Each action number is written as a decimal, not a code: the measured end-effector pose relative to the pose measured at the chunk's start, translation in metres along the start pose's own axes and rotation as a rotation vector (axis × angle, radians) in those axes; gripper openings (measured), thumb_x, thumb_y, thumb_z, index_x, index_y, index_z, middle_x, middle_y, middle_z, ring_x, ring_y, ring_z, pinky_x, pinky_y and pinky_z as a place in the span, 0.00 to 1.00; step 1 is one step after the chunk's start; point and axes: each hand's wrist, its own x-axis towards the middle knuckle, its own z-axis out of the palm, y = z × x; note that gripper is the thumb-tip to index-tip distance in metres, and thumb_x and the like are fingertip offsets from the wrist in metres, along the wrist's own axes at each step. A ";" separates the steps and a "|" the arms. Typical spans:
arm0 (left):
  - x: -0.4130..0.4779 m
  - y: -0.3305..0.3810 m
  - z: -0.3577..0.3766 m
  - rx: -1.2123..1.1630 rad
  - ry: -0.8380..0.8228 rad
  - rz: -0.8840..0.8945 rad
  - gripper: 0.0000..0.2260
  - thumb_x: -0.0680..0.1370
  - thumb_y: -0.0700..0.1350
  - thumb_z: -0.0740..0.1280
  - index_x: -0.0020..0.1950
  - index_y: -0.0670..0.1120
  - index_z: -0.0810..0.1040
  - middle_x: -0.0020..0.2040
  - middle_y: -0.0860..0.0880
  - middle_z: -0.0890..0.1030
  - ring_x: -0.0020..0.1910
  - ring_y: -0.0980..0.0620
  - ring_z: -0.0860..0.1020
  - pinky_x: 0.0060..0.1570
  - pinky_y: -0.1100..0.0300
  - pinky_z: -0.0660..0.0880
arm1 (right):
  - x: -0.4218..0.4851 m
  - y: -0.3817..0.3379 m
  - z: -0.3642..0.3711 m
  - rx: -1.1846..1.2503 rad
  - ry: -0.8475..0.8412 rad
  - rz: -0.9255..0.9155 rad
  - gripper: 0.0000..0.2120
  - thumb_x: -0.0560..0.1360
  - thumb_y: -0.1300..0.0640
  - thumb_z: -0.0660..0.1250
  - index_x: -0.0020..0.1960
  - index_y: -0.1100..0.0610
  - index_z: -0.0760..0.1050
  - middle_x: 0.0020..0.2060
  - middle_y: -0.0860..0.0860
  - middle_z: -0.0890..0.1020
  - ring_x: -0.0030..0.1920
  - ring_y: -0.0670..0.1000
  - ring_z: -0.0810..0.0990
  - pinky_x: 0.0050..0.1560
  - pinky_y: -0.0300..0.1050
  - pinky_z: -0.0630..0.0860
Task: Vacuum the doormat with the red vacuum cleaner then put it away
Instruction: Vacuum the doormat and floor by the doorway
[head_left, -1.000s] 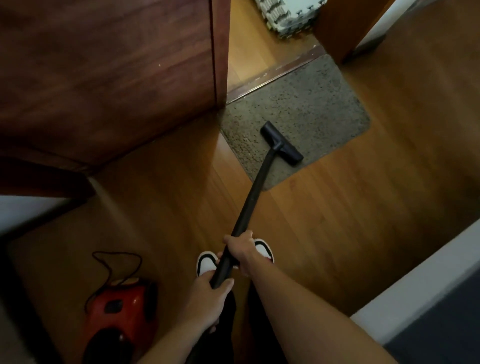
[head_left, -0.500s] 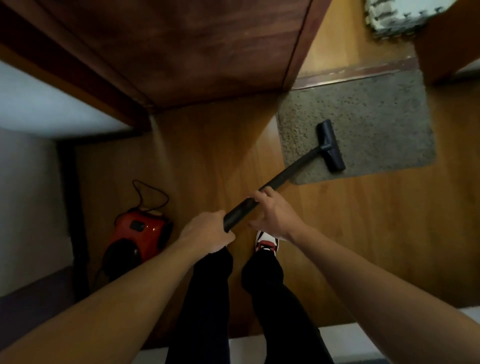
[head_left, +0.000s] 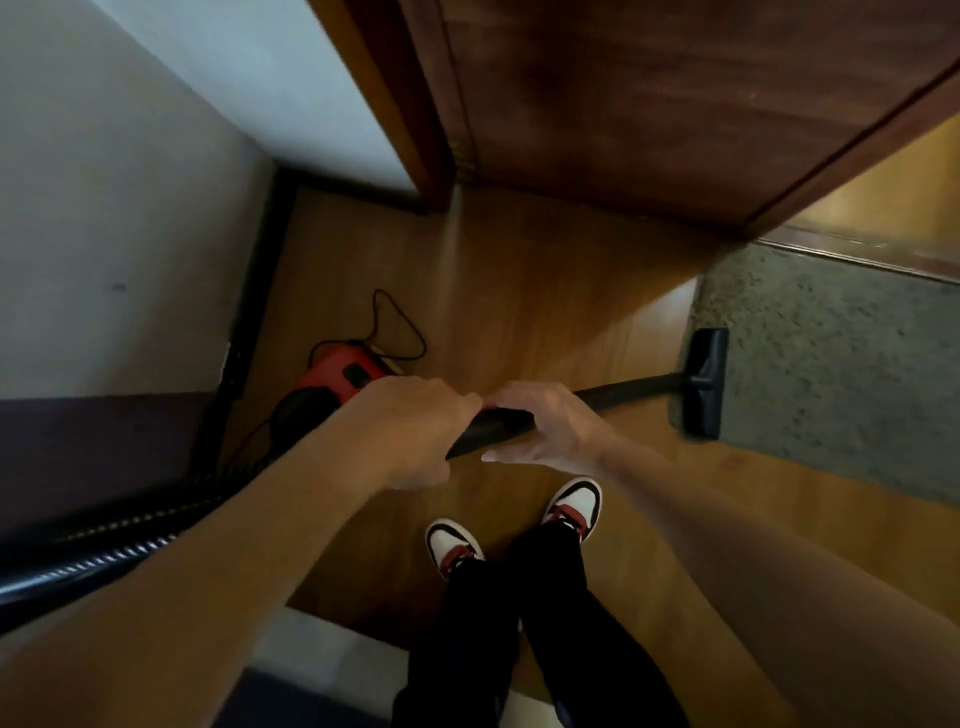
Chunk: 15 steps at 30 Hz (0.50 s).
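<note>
The red vacuum cleaner lies on the floor just left of the fingers. Its black wand slants rightward from them to the flat nozzle, which rests along the left edge of the grey speckled doormat.

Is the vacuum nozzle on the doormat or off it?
On it, barely: the nozzle lies at the doormat edge beside bare floor. Left hand and right hand grip its tube.

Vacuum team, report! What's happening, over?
Left hand, right hand grip wand. Nozzle at doormat edge. Red vacuum sits by the wall, nothing blocking.
</note>
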 end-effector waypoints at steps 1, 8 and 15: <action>-0.004 -0.009 0.003 0.015 0.015 0.001 0.18 0.77 0.46 0.68 0.65 0.52 0.68 0.46 0.52 0.74 0.44 0.51 0.76 0.44 0.56 0.76 | 0.009 -0.005 0.006 0.017 -0.034 0.009 0.17 0.72 0.53 0.78 0.59 0.48 0.78 0.45 0.35 0.75 0.47 0.30 0.74 0.48 0.27 0.68; -0.040 -0.059 0.039 0.127 0.536 0.173 0.18 0.79 0.51 0.66 0.68 0.51 0.72 0.51 0.51 0.79 0.50 0.50 0.78 0.47 0.54 0.79 | 0.061 -0.026 0.039 0.181 -0.094 0.113 0.19 0.72 0.63 0.76 0.43 0.39 0.76 0.34 0.40 0.80 0.36 0.38 0.78 0.38 0.31 0.71; -0.081 -0.098 0.125 -0.277 0.987 0.365 0.12 0.77 0.46 0.71 0.59 0.45 0.80 0.53 0.50 0.81 0.54 0.53 0.78 0.56 0.59 0.78 | 0.116 -0.062 0.069 0.207 -0.032 0.072 0.10 0.69 0.52 0.74 0.35 0.42 0.75 0.29 0.39 0.77 0.31 0.41 0.74 0.35 0.33 0.67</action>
